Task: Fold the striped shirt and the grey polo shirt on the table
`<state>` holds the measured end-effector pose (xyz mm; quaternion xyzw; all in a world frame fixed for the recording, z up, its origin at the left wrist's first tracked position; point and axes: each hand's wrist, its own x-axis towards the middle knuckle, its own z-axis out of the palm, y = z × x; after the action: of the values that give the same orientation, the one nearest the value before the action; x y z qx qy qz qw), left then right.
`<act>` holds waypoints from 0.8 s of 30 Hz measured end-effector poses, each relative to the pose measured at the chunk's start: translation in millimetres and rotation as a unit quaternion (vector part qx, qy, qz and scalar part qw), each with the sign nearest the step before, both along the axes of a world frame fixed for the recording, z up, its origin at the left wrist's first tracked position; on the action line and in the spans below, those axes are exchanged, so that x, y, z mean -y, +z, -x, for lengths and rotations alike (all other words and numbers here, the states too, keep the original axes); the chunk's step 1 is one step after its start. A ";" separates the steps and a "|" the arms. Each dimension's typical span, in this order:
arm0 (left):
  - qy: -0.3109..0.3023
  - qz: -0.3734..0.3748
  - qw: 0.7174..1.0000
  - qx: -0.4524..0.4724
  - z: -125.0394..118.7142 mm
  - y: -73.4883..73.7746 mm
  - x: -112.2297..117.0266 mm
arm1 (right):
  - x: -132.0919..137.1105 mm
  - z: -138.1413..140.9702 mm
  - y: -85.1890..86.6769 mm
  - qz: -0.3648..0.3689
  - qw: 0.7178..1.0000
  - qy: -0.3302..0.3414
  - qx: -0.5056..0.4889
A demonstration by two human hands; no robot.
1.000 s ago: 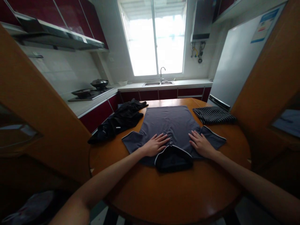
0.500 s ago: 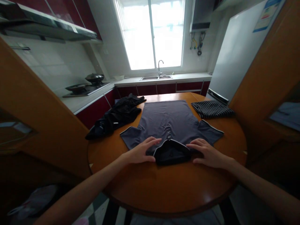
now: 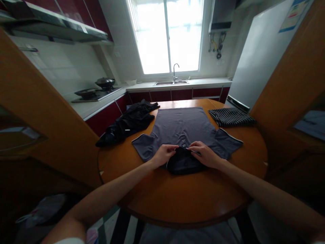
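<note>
A grey-blue short-sleeved polo shirt (image 3: 182, 123) with white-edged sleeves lies spread out on the table, its neck end towards me. The dark inside of its collar opening shows at the near side. My left hand (image 3: 165, 154) pinches the collar edge just left of the button placket. On the right of the placket, my right hand (image 3: 204, 153) pinches the other collar edge. Both sets of fingertips are close together by the top button, and they hide part of the white-trimmed neckline.
The shirt lies on a round wooden table (image 3: 188, 203). A crumpled black garment (image 3: 129, 120) is at the left, a folded black-and-white striped cloth (image 3: 231, 117) at the far right. Beyond stand a counter with a sink (image 3: 165, 83) and a stove (image 3: 96, 96).
Both hands have moved inward and slightly away from me, from the sides of the collar to its front by the placket. Their spread fingers have closed on the collar edges.
</note>
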<state>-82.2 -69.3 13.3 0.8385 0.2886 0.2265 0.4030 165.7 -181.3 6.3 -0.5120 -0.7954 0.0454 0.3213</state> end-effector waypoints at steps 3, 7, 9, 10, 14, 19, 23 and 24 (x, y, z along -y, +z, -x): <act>0.008 -0.091 0.995 -0.032 -5.1 -6.5 -6.9 | -9.5 -2.3 -10.7 0.010 1.000 -0.011 0.020; -0.006 -0.265 0.957 -0.119 1.4 -5.3 3.9 | -1.5 -0.9 -9.8 0.014 0.998 -0.044 0.047; -0.010 -0.285 0.946 -0.157 4.4 0.7 14.5 | 7.5 4.1 -0.9 0.006 0.995 -0.067 0.072; -0.010 -0.293 0.941 -0.172 5.3 4.3 20.2 | 12.5 7.3 4.7 0.003 0.993 -0.076 0.093; -0.037 -0.301 0.924 -0.233 5.0 15.5 37.6 | 30.7 20.8 24.1 0.040 0.974 -0.108 0.195; -0.075 -0.253 0.923 -0.281 3.9 26.6 33.5 | 39.7 28.2 37.9 0.111 0.944 -0.160 0.265; -0.088 -0.268 0.922 -0.265 8.2 43.1 31.0 | 47.4 26.4 49.2 0.107 0.948 -0.161 0.251; -0.105 -0.269 0.923 -0.254 10.1 46.5 32.8 | 51.0 25.0 50.3 0.105 0.952 -0.155 0.242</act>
<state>-92.3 -102.1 59.7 0.9702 0.2199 0.0316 0.0972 140.6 -232.3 56.6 -0.6551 -0.7511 -0.0473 0.0666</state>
